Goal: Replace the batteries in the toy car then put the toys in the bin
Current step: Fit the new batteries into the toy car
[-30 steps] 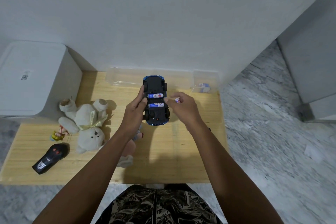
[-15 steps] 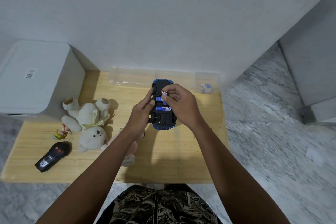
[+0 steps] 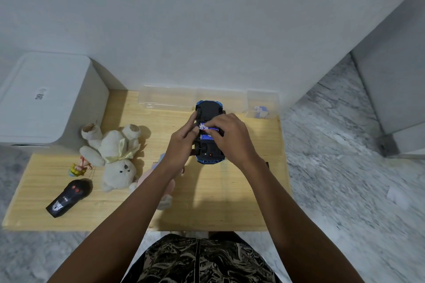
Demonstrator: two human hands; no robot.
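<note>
Above the wooden bench (image 3: pixel 241 202), the left hand (image 3: pixel 181 145) gripped the upturned toy car (image 3: pixel 208 110) while the right hand (image 3: pixel 230 138) pinched a battery (image 3: pixel 203 127) over its open compartment, so the battery could slip from the fingers or perhaps go in reversed.

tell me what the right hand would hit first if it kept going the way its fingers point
Probably the left hand: the right hand points leftward across the toy car, pinching a battery there. Depth is unclear.

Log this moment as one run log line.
step: battery fitting | left hand: grips upturned blue toy car | right hand: presses white battery into bay | toys: unbinned
</note>
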